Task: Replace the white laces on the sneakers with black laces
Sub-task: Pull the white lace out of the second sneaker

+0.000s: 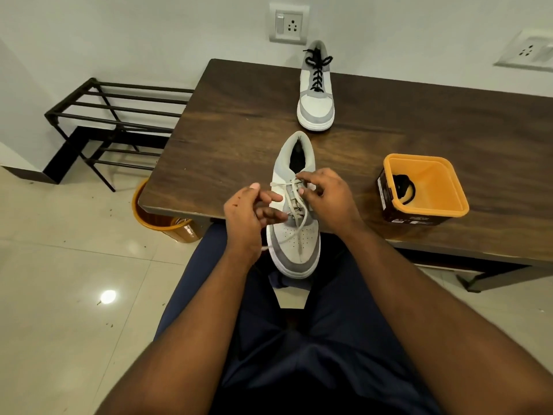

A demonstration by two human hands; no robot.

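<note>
A grey and white sneaker [294,244] with a loosened white lace [294,202] lies toe toward me, half on the table's near edge and half over my lap. My left hand [248,214] is at the shoe's left side, fingers curled, pinching a lace strand. My right hand [326,199] is at the right side near the upper eyelets and pinches the lace there. A second sneaker [316,106] with a black lace [317,70] stands at the back of the table. A black lace [404,187] lies coiled inside an orange tub [443,187] at the right.
The dark wooden table [389,139] runs off to the right, against a white wall with sockets [288,23]. A black metal rack [119,115] stands on the tiled floor at the left. An orange bin [158,220] sits under the table's near left corner.
</note>
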